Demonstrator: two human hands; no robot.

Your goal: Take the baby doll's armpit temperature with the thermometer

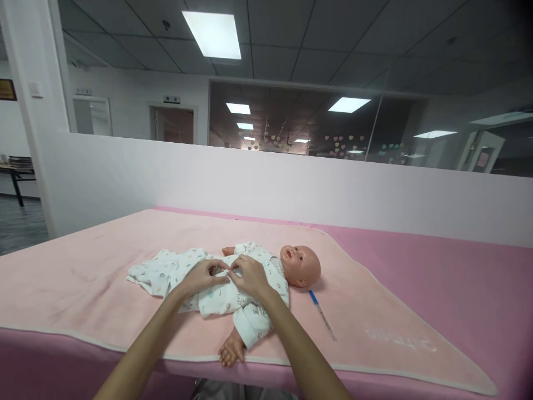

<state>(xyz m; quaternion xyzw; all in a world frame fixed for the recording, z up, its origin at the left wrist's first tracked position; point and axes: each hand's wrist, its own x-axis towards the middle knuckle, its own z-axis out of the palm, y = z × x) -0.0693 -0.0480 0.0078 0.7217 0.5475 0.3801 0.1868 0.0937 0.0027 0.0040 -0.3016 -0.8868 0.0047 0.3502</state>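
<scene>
A baby doll (303, 265) lies on its back with its head to the right, dressed in a white printed jacket (220, 300) and matching trousers (160, 272). Over the doll's belly, my left hand (204, 276) pinches the front of the jacket between thumb and fingers. Close beside it, my right hand (250, 275) is closed on the jacket's front edge, its fingertips almost meeting those of the left. What lies right between the fingertips is too small to make out. One doll hand (232, 349) reaches toward the near edge.
A pink blanket (83, 266) with a pale border covers the pink padded table (470, 283). A clear thermometer-like stick with a blue cap (313, 298) lies right of the doll, below its head. Behind the table stands a low white wall (270, 183) with glass above.
</scene>
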